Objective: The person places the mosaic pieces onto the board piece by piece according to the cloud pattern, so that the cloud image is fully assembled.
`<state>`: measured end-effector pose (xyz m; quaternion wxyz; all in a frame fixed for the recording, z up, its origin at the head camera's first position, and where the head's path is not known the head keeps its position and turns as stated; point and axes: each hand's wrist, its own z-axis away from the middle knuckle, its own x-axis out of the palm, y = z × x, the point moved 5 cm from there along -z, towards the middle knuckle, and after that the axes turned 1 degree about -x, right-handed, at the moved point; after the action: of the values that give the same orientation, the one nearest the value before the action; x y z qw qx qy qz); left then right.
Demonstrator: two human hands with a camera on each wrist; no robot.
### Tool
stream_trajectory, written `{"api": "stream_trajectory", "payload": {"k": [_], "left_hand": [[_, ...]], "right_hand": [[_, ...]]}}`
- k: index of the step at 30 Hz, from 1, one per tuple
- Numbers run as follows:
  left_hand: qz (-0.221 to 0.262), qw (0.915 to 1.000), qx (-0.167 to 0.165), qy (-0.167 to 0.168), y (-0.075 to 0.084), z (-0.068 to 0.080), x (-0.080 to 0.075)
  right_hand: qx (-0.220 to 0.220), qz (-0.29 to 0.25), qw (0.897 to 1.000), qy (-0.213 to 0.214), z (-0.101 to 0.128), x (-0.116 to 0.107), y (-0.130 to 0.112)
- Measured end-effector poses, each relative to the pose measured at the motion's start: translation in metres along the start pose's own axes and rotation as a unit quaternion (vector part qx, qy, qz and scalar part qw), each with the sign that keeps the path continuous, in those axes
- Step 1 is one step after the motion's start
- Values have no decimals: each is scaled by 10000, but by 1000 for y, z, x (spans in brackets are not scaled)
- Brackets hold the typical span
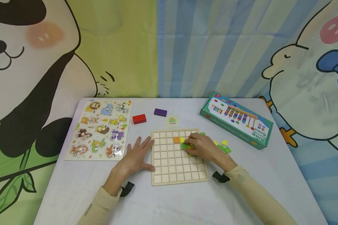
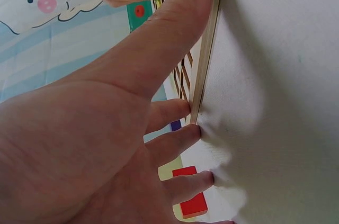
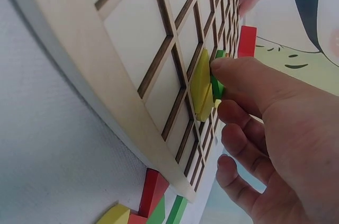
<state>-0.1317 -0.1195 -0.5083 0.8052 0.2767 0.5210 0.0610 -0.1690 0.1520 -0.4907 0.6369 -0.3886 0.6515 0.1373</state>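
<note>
A wooden grid board point(image 1: 169, 178) lies flat on the white table. Spread along its left edge, my left hand point(image 1: 134, 158) touches the rim with thumb and fingertips. Above the upper right cells, my right hand point(image 1: 205, 147) pinches a green tile point(image 3: 217, 78) between thumb and fingers; it stands tilted in the right wrist view. Close beside it are yellow tiles point(image 3: 201, 87) on the grid. An orange tile point(image 1: 176, 140) and a yellow tile point(image 1: 182, 139) sit in cells to the left of that hand, which hides part of the board.
Loose green and yellow pieces point(image 1: 227, 150) lie right of the board, with a red piece point(image 3: 152, 189) by its edge. Behind it are a small pattern card point(image 1: 172, 125), a purple block point(image 1: 160, 112) and a red block point(image 1: 139, 119). An animal puzzle point(image 1: 101, 154) and a game box point(image 1: 233, 132) flank these.
</note>
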Motion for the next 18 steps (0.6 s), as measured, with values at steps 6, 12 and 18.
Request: {"api": "stream_trajectory", "payload": {"k": [6,12,18], "left_hand": [[1,10000,-16,-26,1,0,0],[-10,10000,-31,-43,2,0,-1],[2,10000,-48,-18,3,0,-2]], "right_hand": [[8,2,10000,-43,0,1,0],[-49,11,10000,-2,-1,0,0],[38,26,9998,170,2,-6,4]]}}
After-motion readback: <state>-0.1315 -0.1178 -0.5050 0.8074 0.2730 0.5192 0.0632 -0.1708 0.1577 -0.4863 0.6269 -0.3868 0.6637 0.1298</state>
